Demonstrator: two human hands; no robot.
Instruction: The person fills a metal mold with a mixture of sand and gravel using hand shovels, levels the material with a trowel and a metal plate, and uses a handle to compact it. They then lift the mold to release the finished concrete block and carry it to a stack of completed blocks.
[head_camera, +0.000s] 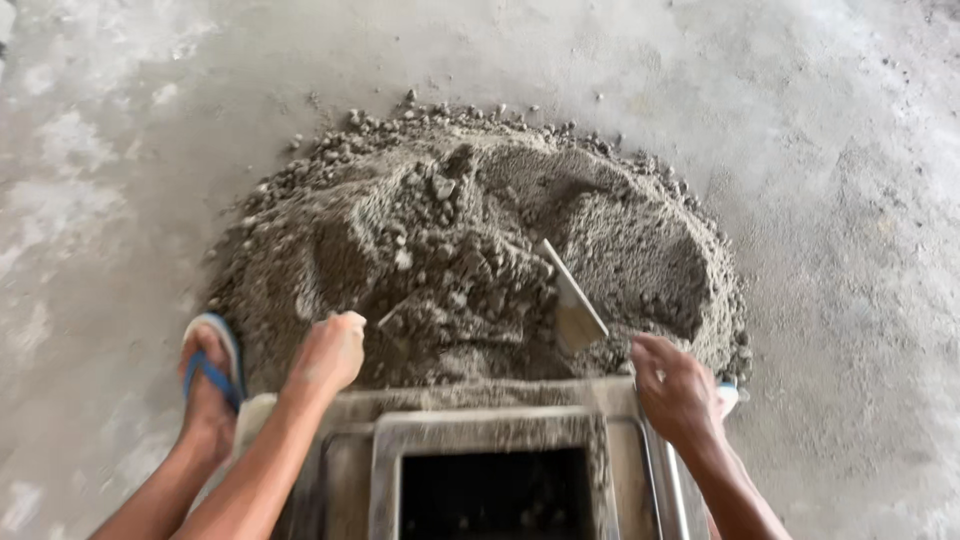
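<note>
While both hands work the near edge of the mix (470, 240), left hand (330, 350) is fisted, apparently on the buried trowel (572, 305); right hand (675, 385) rests half-open, holding nothing. Better to drag small loads straight back, blade low. Mould (490, 430) sits nearest; its dark cavity looks nearly empty. Sandalled foot (210, 375) on floor (850, 200), left.
</note>
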